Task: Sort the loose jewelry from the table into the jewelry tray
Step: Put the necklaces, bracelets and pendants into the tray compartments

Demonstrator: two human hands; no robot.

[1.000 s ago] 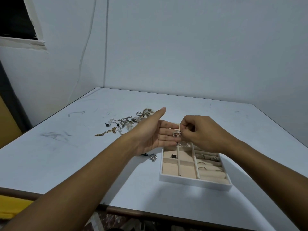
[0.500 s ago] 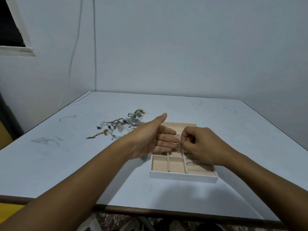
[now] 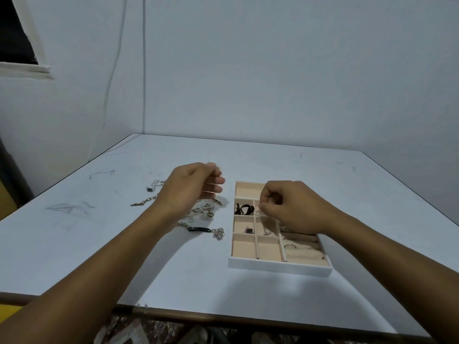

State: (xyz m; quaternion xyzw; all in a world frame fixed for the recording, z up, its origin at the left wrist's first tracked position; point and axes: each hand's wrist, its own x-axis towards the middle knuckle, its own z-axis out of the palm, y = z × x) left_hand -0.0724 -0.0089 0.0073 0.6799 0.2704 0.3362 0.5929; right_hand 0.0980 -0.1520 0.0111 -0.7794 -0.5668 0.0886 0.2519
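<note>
The white jewelry tray with beige compartments sits on the table right of centre. It holds a black piece, a small dark piece, a thin chain and several rings. My right hand hovers over the tray's middle, fingers curled, pinching a small silvery piece. My left hand floats above the pile of loose jewelry, fingers loosely curled and holding nothing I can see. A chain with a black bar lies just left of the tray.
A gold chain and a silver chain lie left of my left hand. The white table meets the walls at the back and the left. Its brown front edge is near me.
My left hand has pulled away from my right hand and moved left over the loose pile. My right hand has carried the small silvery piece over the tray's middle compartments.
</note>
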